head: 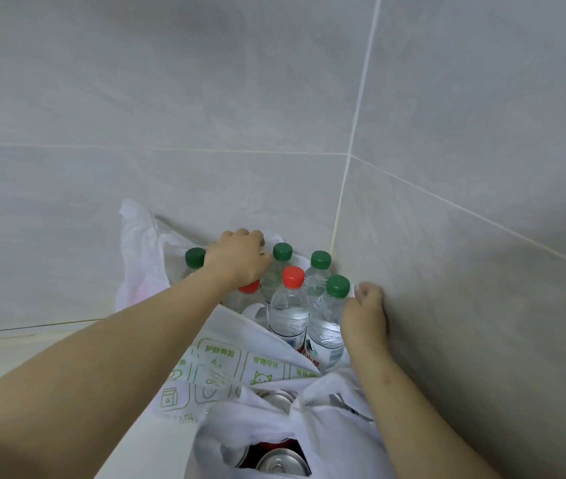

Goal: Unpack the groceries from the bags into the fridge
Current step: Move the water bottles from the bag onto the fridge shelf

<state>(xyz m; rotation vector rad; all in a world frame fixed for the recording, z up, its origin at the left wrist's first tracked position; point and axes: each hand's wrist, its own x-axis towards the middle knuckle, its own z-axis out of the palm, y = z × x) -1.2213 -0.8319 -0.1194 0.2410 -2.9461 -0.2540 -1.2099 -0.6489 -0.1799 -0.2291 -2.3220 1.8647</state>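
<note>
Tiled corner (339, 205): right hand (364, 312) pinches bag (143, 236) (bottles (288, 305) inside).

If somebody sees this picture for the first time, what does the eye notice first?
The cluster of water bottles with green and red caps, standing in a white plastic bag in the tiled corner. The left hand reaches over them, and the right hand pinches the bag's edge. Nearer, a second bag holds drink cans.
</note>
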